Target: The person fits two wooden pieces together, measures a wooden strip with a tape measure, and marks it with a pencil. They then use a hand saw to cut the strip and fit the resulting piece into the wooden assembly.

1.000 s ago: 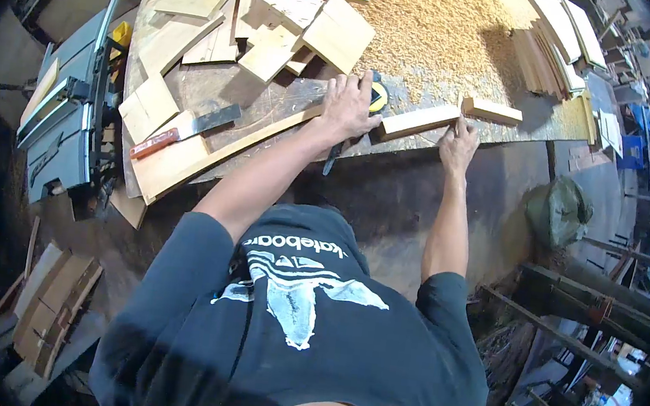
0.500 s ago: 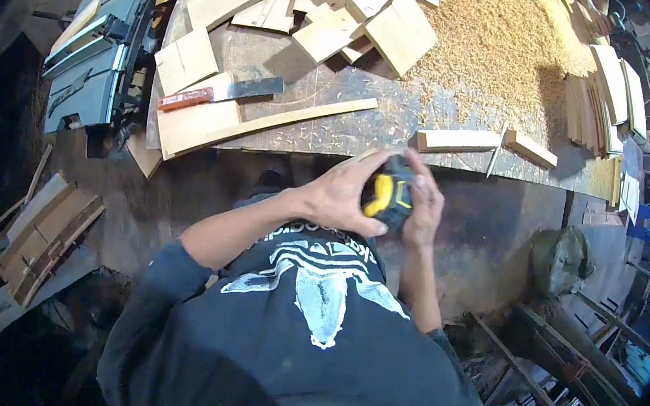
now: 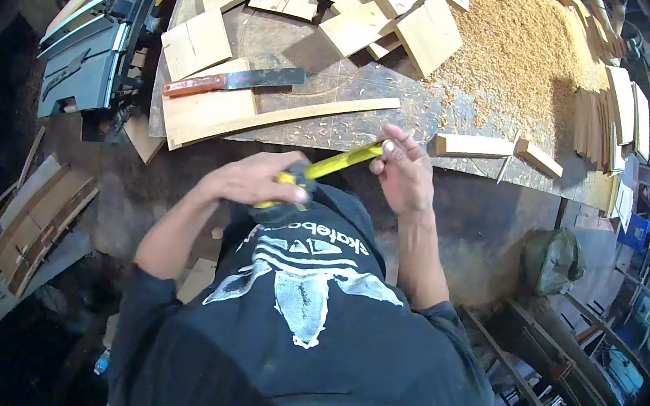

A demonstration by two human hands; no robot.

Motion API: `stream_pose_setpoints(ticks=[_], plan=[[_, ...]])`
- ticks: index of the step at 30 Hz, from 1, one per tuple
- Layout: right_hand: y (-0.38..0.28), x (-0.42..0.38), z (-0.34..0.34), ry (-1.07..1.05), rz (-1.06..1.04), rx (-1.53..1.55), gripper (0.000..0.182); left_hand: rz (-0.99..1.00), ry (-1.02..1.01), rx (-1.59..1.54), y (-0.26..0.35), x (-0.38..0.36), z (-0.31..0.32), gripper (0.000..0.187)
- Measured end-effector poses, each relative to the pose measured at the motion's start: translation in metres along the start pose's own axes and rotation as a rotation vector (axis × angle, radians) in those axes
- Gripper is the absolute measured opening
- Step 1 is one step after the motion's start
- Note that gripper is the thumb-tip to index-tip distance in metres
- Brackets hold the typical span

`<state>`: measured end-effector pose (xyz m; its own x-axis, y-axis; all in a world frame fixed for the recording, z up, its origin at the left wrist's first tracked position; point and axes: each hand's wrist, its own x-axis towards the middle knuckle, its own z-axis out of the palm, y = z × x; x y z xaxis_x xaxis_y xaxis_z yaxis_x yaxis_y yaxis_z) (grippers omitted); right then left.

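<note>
My left hand [image 3: 260, 178] is wrapped round the black and yellow case of a tape measure [image 3: 293, 186], in front of my shirt. A short length of yellow blade [image 3: 345, 160] runs out of the case, up and to the right. Its far end is pinched between the thumb and fingers of my right hand [image 3: 406, 168], close to the bench's front edge. Just beyond the blade a long thin wooden strip [image 3: 310, 114] lies on the bench. To the right of my right hand rest two short wooden blocks [image 3: 473, 146].
On the workbench [image 3: 329, 85] lie a red-handled knife-like blade [image 3: 267, 78], several flat boards [image 3: 430, 36] and a heap of wood shavings [image 3: 522, 57]. A grey-blue machine table [image 3: 86, 59] stands to the left. A green sack [image 3: 552, 261] sits below the bench at right.
My hands have moved apart, the left one going left with the tape measure's case. A stretch of yellow blade now shows between them. The view has shifted slightly.
</note>
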<state>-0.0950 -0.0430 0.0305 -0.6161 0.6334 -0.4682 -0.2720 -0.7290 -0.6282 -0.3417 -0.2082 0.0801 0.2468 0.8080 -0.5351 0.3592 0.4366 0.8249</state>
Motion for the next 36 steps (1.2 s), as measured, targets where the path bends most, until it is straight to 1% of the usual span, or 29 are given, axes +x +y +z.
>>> stream_pose_setpoints(ticks=[1, 2, 3, 4, 5, 6, 7, 8, 9, 11, 12, 14, 15, 16, 18, 19, 20, 21, 22, 23, 24, 25, 26, 28, 29, 30, 31, 35, 36], plan=[[-0.002, 0.011, -0.003, 0.035, -0.024, 0.017, 0.031, -0.056, -0.023, 0.011, -0.015, -0.013, -0.011, 0.063], [-0.002, 0.020, -0.007, 0.073, -0.049, 0.037, 0.031, -0.095, 0.047, 0.080, -0.033, -0.029, -0.017, 0.062], [-0.001, 0.031, -0.012, 0.085, -0.055, 0.035, 0.031, -0.122, 0.054, 0.067, -0.051, -0.047, -0.027, 0.061], [0.002, 0.041, -0.018, 0.207, -0.114, -0.166, 0.029, -0.221, 0.013, 0.042, -0.056, -0.067, -0.042, 0.057], [0.005, 0.051, -0.023, 0.329, -0.167, -0.368, 0.028, -0.190, 0.007, 0.031, -0.082, -0.086, -0.053, 0.053], [0.006, 0.061, -0.026, 0.345, -0.167, -0.371, 0.028, -0.247, -0.020, -0.017, -0.096, -0.106, -0.065, 0.050], [0.008, 0.072, -0.028, 0.459, -0.241, -0.512, 0.029, -0.336, -0.045, -0.052, -0.107, -0.125, -0.078, 0.046], [0.011, 0.080, -0.031, 0.573, -0.310, -0.655, 0.030, -0.334, -0.062, -0.056, -0.110, -0.139, -0.089, 0.046], [0.014, 0.088, -0.038, 0.589, -0.302, -0.663, 0.030, -0.370, -0.058, -0.112, -0.112, -0.152, -0.100, 0.044], [0.017, 0.099, -0.048, 0.782, -0.365, -0.981, 0.032, -0.436, -0.087, -0.191, -0.140, -0.166, -0.124, 0.039], [0.019, 0.097, -0.040, 0.795, -0.352, -0.996, 0.032, -0.434, -0.106, -0.204, -0.148, -0.166, -0.132, 0.039], [0.018, 0.096, -0.022, 0.836, -0.358, -1.399, 0.033, -0.456, -0.152, 0.012, -0.160, -0.158, -0.152, 0.041], [0.017, 0.095, -0.017, 0.845, -0.350, -1.415, 0.033, -0.471, -0.178, 0.041, -0.160, -0.155, -0.160, 0.046], [0.015, 0.093, -0.013, 0.863, -0.316, -1.388, 0.031, -0.464, -0.192, 0.031, -0.166, -0.152, -0.166, 0.046], [0.014, 0.092, 0.000, 0.891, -0.275, -1.367, 0.029, -0.365, -0.174, 0.053, -0.177, -0.146, -0.173, 0.046], [0.013, 0.089, 0.009, 0.869, -0.262, -1.391, 0.029, -0.359, -0.151, 0.059, -0.178, -0.144, -0.174, 0.050], [0.014, 0.086, 0.015, 0.847, -0.250, -1.413, 0.028, -0.357, -0.170, 0.057, -0.183, -0.142, -0.173, 0.050], [0.019, 0.087, 0.017, 0.816, -0.326, -1.380, 0.026, -0.324, -0.158, 0.032, -0.187, -0.138, -0.171, 0.050], [0.023, 0.088, 0.011, 0.825, -0.317, -1.380, 0.026, -0.292, -0.142, 0.009, -0.189, -0.136, -0.171, 0.049], [0.026, 0.091, 0.001, 0.856, -0.349, -1.408, 0.026, -0.289, -0.198, -0.014, -0.190, -0.132, -0.173, 0.049], [0.027, 0.093, 0.005, 0.885, -0.383, -1.436, 0.025, -0.291, -0.201, -0.015, -0.197, -0.132, -0.173, 0.049], [0.023, 0.091, 0.010, 0.903, -0.262, -1.344, 0.024, -0.320, -0.197, -0.039, -0.207, -0.131, -0.170, 0.051], [0.023, 0.091, 0.010, 0.905, -0.261, -1.341, 0.024, -0.349, -0.193, -0.061, -0.212, -0.131, -0.169, 0.054], [0.022, 0.090, 0.006, 0.887, -0.256, -1.378, 0.027, -0.346, -0.176, -0.027, -0.190, -0.130, -0.170, 0.051], [0.023, 0.090, 0.004, 0.887, -0.256, -1.372, 0.027, -0.392, -0.156, -0.028, -0.187, -0.131, -0.169, 0.049], [0.023, 0.089, 0.004, 0.864, -0.260, -1.394, 0.032, -0.440, -0.136, -0.032, -0.185, -0.132, -0.168, 0.048], [0.023, 0.087, 0.004, 0.839, -0.262, -1.417, 0.037, -0.398, -0.108, 0.020, -0.190, -0.133, -0.166, 0.048], [0.016, 0.081, 0.008, 0.823, -0.214, -1.326, 0.035, -0.419, -0.121, 0.000, -0.183, -0.130, -0.166, 0.048], [0.015, 0.081, 0.007, 0.814, -0.213, -1.341, 0.038, -0.412, -0.126, 0.051, -0.186, -0.131, -0.165, 0.048]])
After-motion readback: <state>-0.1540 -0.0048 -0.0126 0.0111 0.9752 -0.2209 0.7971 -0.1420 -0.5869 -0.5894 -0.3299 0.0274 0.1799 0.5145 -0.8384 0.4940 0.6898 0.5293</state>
